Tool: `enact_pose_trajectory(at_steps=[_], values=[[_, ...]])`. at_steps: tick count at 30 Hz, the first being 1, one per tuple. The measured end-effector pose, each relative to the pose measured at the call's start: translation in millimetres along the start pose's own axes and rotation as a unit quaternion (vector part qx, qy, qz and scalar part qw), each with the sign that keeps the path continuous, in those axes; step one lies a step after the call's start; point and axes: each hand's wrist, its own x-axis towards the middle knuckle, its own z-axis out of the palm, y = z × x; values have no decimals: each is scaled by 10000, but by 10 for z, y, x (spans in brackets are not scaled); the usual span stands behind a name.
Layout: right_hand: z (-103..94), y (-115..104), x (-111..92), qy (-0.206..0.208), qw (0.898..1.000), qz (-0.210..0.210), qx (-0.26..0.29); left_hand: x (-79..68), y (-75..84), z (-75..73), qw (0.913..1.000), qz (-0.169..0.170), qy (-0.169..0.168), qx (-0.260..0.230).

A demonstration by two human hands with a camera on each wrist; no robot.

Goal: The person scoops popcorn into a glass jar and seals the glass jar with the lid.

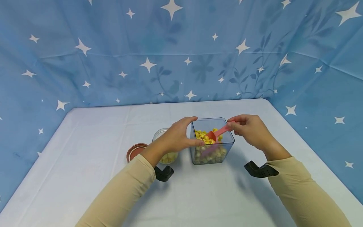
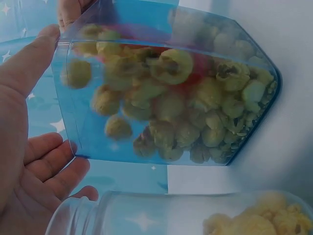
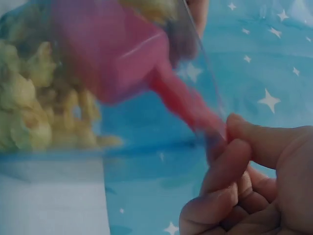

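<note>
Blue cloth (image 1: 107, 37) printed with white stars hangs beyond the box, and the white-covered counter (image 1: 71, 186) spreads beneath it. What matters most is how the pink scoop (image 1: 219, 131) lies to my right hand (image 1: 247, 128): its bowl sits down in the clear box (image 1: 208, 123), at the popcorn (image 1: 201, 135), left of my fingers. Its long axis slants, handle rising rightward past the box's far right corner, where my right thumb and fingertips pinch the end. Of my two hands, the right is nearer the handle; my left hand (image 1: 181, 134) grips the box at its left side, thumb at the near rim, fingers toward the far left corner.

Left of the box, partly hidden by my left arm, stands a clear jar (image 2: 151, 215) with more popcorn low inside, its threaded neck uncovered. Farther left of the box lies a reddish lid (image 1: 134, 153), also partly hidden.

Counting up: one box, one scoop, one jar, one lid; the popcorn pieces overlap too much for me to number.
</note>
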Motion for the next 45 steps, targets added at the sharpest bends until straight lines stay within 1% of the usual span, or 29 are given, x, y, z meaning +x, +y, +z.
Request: enact_pose_trajectory(at_steps=[5,11,18,25,29,33,37,40,42,45], values=[[71,-15,-15,-181,9996,-14,237,11,-8,10,10000,18,8,-12],[92,9,-36,-206,9987,125,451,14,-15,17,10000,-8,14,-35],[82,72,-32,-53,9952,443,868,7,-11,19,10000,-28,9,-34],[86,109,-41,160,9908,552,1223,11,-14,24,10000,-82,15,-19],[96,151,-48,319,9867,610,1474,12,-10,20,9999,-133,10,-13],[110,194,-44,440,9782,580,1945,16,-11,19,9999,-120,24,-9],[128,248,-34,508,9724,555,2208,14,-11,20,10000,-80,38,-24],[141,282,-29,546,9658,560,2471,11,-7,20,9999,-86,30,-59],[149,294,-29,589,9592,570,2706,10,-5,19,9999,-93,17,-75],[161,305,-32,669,9448,570,3156,11,1,18,9999,-96,3,-92]])
